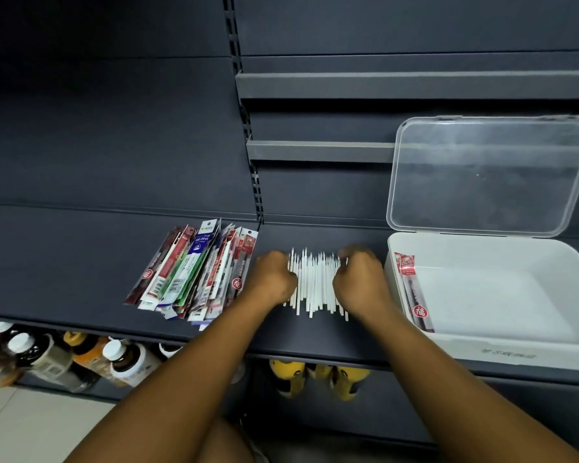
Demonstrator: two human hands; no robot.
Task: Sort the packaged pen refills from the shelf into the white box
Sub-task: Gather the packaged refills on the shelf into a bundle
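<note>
Gripping white sticks [315,284] between left hand [274,277] and right hand [360,279], both curled, on shelf [64,262]. Heaped just left: packaged pen refills [194,272]. Right: white box [515,350] holding one red pack [411,290]

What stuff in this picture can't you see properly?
Head view only:
- Left hand and right hand fingertips: curled away behind the white sticks.
- Lower packs in the refill pile: covered by upper packs.
- Bottles below: partly behind the shelf, labels blurred.
- Print on the white box: too small.

- packaged pen refills [194,272]: red, blue, green packets heaped flat on the dark shelf [64,262];
- white box [482,355]: right of them, lid [492,175] raised; one red packet [411,289] against its left wall
</note>
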